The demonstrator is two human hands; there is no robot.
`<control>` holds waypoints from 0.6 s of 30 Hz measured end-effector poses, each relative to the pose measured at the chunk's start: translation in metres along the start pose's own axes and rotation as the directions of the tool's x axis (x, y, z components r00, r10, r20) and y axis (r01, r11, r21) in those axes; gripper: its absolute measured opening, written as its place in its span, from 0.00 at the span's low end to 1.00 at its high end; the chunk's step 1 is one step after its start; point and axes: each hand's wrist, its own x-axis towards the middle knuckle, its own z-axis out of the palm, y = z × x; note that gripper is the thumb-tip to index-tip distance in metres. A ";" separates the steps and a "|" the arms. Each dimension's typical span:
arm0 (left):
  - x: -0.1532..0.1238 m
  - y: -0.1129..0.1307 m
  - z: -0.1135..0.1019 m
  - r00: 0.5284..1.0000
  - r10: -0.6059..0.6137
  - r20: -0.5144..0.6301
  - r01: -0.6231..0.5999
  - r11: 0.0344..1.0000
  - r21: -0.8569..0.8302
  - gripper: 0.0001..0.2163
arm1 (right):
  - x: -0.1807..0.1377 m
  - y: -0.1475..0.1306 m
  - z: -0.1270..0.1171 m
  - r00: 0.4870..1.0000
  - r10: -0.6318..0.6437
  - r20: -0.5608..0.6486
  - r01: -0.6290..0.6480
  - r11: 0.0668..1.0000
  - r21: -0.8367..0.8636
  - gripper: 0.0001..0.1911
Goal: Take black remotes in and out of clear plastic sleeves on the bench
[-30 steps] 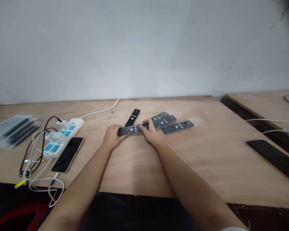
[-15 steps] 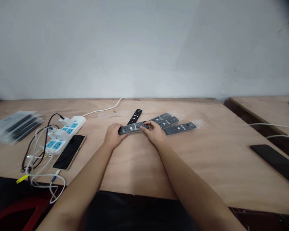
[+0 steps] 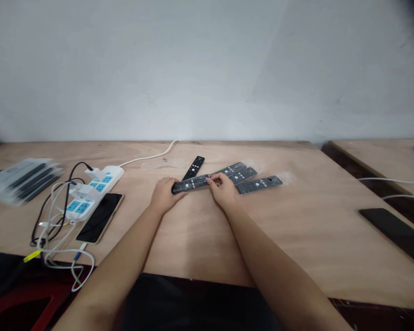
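Between my two hands a black remote control [image 3: 192,184] in a clear plastic sleeve lies slanted just above the table. My left hand [image 3: 163,196] is closed around its left end, thumb along the near side. At the other end, my right hand [image 3: 224,189] pinches the tip of the sleeve or remote between thumb and forefinger; which of the two I cannot tell. Behind it lies a remote without a sleeve [image 3: 196,164], its lower end hidden. To the right are two overlapping sleeved remotes [image 3: 243,175] and a separate sleeved remote [image 3: 260,185].
A white power strip [image 3: 115,173] with tangled cables stands left, beside a phone [image 3: 100,218]. Farther left is a stack of flat plastic packs [image 3: 24,179]. An empty plastic sleeve [image 3: 162,164] lies behind my left hand. A dark flat object [image 3: 396,234] rests at the right edge.
My right hand's fingers have shifted to a tighter pinch at the remote's right end. The held remote has tilted and moved slightly. My left hand keeps its hold.
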 end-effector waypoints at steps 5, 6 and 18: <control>0.000 0.000 0.000 1.000 -0.004 0.006 0.004 1.000 0.004 0.19 | -0.002 -0.003 -0.002 0.998 0.048 0.048 -0.045 0.998 -0.052 0.14; 0.000 0.000 0.000 1.000 -0.001 0.006 0.001 1.000 0.002 0.19 | -0.003 -0.004 -0.002 0.997 0.054 0.058 -0.051 0.997 -0.053 0.13; -0.002 -0.002 -0.001 1.000 0.021 0.011 -0.020 0.999 -0.047 0.17 | -0.002 -0.007 -0.007 0.994 0.100 0.035 -0.097 0.993 -0.071 0.11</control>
